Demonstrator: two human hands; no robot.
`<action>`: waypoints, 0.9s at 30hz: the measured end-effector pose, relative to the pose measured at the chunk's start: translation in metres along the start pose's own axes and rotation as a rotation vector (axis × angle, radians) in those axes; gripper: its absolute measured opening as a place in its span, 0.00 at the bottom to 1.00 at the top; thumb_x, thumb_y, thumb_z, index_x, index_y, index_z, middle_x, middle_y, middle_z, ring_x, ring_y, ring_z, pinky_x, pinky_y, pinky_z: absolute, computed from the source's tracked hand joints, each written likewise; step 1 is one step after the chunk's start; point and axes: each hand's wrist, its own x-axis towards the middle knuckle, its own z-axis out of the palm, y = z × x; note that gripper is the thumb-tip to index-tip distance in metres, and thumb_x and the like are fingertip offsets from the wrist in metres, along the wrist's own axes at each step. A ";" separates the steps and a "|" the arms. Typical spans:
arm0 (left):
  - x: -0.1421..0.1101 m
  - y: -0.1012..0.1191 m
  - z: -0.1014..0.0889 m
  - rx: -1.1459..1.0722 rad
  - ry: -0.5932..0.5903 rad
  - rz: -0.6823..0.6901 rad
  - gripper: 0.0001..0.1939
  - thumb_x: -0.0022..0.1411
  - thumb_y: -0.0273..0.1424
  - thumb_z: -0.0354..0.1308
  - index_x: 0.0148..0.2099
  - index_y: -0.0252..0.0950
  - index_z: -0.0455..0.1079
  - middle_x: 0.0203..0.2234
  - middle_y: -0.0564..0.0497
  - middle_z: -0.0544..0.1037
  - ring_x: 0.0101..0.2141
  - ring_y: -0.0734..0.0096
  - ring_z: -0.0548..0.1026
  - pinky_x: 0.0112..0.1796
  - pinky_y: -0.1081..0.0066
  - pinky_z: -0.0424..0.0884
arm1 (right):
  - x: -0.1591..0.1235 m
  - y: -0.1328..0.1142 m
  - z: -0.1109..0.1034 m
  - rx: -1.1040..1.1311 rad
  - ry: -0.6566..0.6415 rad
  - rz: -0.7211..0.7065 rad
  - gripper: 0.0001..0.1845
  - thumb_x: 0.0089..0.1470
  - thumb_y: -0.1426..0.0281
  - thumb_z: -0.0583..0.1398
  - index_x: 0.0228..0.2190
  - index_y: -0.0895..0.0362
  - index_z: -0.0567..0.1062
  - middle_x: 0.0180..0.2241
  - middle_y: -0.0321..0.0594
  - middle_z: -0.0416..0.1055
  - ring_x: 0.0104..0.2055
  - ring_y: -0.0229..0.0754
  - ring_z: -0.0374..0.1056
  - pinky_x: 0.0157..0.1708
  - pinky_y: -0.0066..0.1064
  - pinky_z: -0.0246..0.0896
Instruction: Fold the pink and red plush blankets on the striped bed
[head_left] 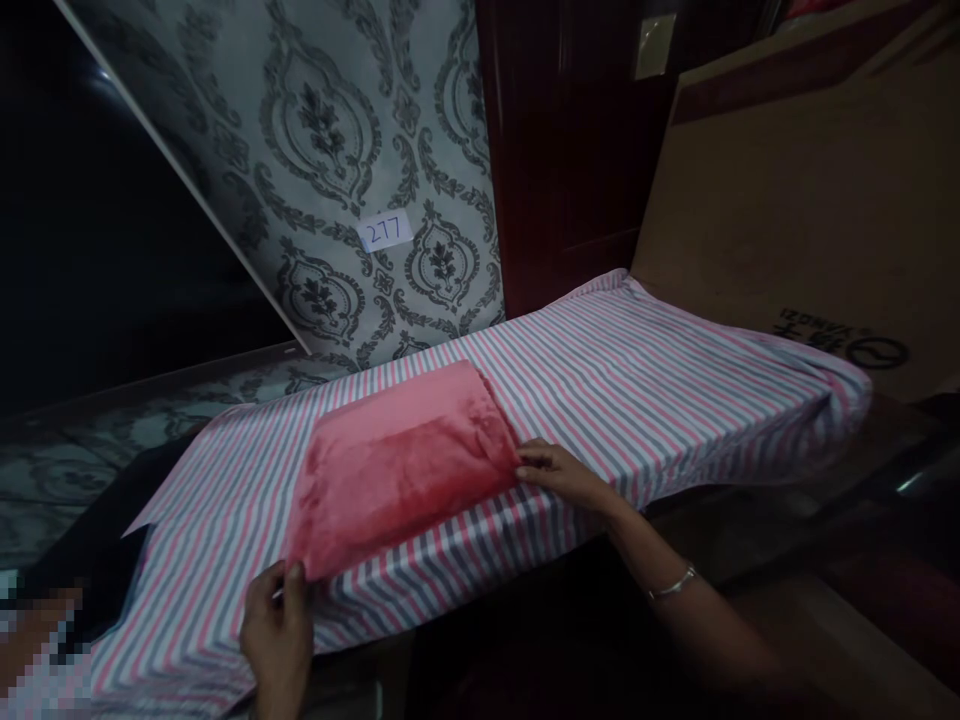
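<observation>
A pink-red plush cloth [405,465], roughly rectangular and seemingly folded, lies flat on a striped cover [600,370]. Its near part is deeper red than its far part, and its right side looks ruffled. At the near left corner, my left hand [277,630] pinches the cloth between thumb and fingers. My right hand [562,475], with a bangle [673,583] on its forearm, has its fingers closed on the near right corner.
Behind the surface stands a patterned wall [322,130] with a paper label [386,230] reading 277. A dark screen-like panel [127,220] is at left, a dark red door [570,130] behind, and a large cardboard box [787,190] at right.
</observation>
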 end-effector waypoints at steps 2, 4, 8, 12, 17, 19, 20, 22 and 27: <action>0.004 0.003 0.000 -0.051 0.061 -0.009 0.22 0.53 0.51 0.50 0.37 0.38 0.68 0.30 0.51 0.73 0.34 0.62 0.71 0.40 0.62 0.67 | 0.001 -0.002 0.000 0.089 0.024 0.008 0.27 0.48 0.43 0.63 0.31 0.55 0.76 0.32 0.38 0.69 0.37 0.45 0.65 0.39 0.34 0.61; 0.007 0.002 0.000 -0.116 0.058 -0.073 0.21 0.54 0.50 0.49 0.38 0.38 0.67 0.28 0.52 0.72 0.32 0.64 0.70 0.37 0.64 0.67 | 0.001 -0.001 0.001 0.165 0.053 0.008 0.27 0.47 0.43 0.63 0.32 0.55 0.74 0.32 0.37 0.68 0.35 0.43 0.64 0.38 0.33 0.61; 0.009 -0.014 -0.001 -0.123 -0.084 -0.115 0.23 0.51 0.52 0.53 0.36 0.38 0.68 0.26 0.53 0.72 0.30 0.64 0.69 0.33 0.66 0.66 | -0.003 0.008 0.004 0.102 0.060 0.026 0.26 0.47 0.45 0.64 0.29 0.55 0.71 0.29 0.35 0.66 0.33 0.41 0.62 0.34 0.31 0.59; 0.009 -0.023 -0.004 -0.136 -0.120 -0.093 0.27 0.49 0.56 0.55 0.37 0.37 0.69 0.29 0.51 0.74 0.32 0.63 0.71 0.34 0.66 0.67 | -0.004 0.012 0.006 0.127 0.044 0.020 0.25 0.50 0.45 0.62 0.31 0.55 0.72 0.30 0.36 0.67 0.34 0.42 0.64 0.35 0.32 0.60; 0.018 -0.007 -0.003 -0.144 -0.228 -0.106 0.30 0.46 0.61 0.56 0.33 0.37 0.69 0.24 0.53 0.73 0.30 0.64 0.69 0.32 0.68 0.67 | 0.001 0.011 0.015 0.132 0.107 -0.024 0.22 0.54 0.51 0.61 0.41 0.54 0.72 0.40 0.40 0.72 0.45 0.48 0.69 0.47 0.38 0.63; 0.021 -0.001 0.000 -0.099 -0.220 -0.092 0.30 0.45 0.62 0.55 0.29 0.38 0.67 0.19 0.54 0.68 0.27 0.66 0.66 0.28 0.68 0.65 | 0.003 0.014 0.019 0.148 0.158 -0.017 0.22 0.53 0.53 0.62 0.44 0.54 0.71 0.42 0.41 0.73 0.46 0.48 0.69 0.47 0.38 0.64; 0.022 0.001 0.001 -0.075 -0.212 -0.089 0.30 0.45 0.63 0.55 0.28 0.38 0.66 0.18 0.55 0.67 0.26 0.66 0.66 0.28 0.69 0.64 | 0.003 0.016 0.021 0.153 0.190 -0.008 0.23 0.53 0.54 0.62 0.46 0.53 0.70 0.42 0.41 0.73 0.46 0.48 0.69 0.46 0.38 0.64; 0.022 0.005 0.002 -0.039 -0.205 -0.092 0.29 0.46 0.62 0.54 0.28 0.38 0.66 0.18 0.55 0.67 0.26 0.66 0.66 0.28 0.68 0.63 | 0.002 0.021 0.022 0.141 0.243 0.016 0.25 0.52 0.55 0.62 0.48 0.52 0.69 0.38 0.39 0.73 0.43 0.47 0.70 0.43 0.37 0.66; 0.016 0.008 -0.003 -0.074 -0.228 -0.109 0.31 0.45 0.61 0.54 0.32 0.36 0.69 0.23 0.53 0.72 0.30 0.64 0.68 0.31 0.66 0.65 | -0.002 0.028 0.021 0.151 0.221 0.039 0.26 0.52 0.52 0.63 0.49 0.52 0.71 0.36 0.39 0.73 0.41 0.48 0.70 0.42 0.39 0.67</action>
